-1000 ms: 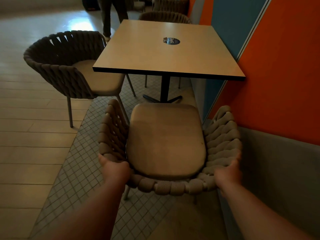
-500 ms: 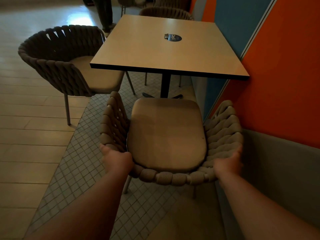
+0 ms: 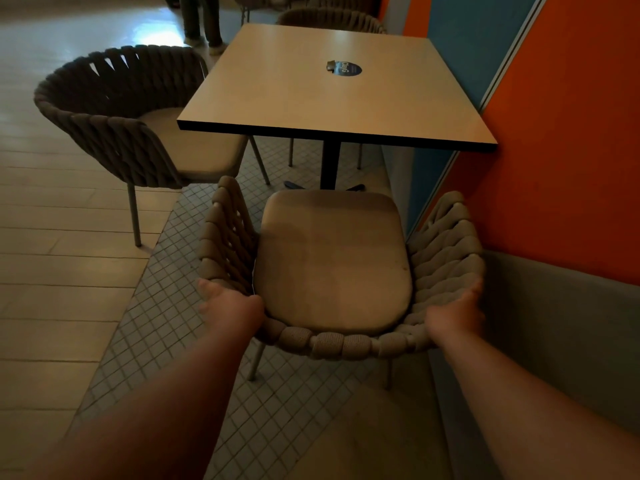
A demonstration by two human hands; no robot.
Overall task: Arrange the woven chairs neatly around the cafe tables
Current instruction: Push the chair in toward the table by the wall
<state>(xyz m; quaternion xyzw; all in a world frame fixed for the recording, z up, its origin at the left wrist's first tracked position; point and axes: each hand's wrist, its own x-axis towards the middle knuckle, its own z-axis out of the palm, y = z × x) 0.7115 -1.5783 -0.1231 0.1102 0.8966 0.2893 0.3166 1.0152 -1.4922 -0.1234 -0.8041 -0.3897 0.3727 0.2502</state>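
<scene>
Near chair (image 3: pixel 332 271): woven, cushioned, facing the surface (image 3: pixel 332 88), its front edge short of the top, beside the orange wall (image 3: pixel 571 133). Left hand (image 3: pixel 232 306) and right hand (image 3: pixel 457 313): each gripping a rear corner of its backrest. Second chair (image 3: pixel 131 116): at the surface's left side, seat partly under.

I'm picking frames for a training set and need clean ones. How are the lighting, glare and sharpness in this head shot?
Head view: dim and warm overall; glare only on the floor far back; table catches soft light; wide-angle bending shows at the wall; left hand slightly motion-blurred on the near chair, right hand sharper.
</scene>
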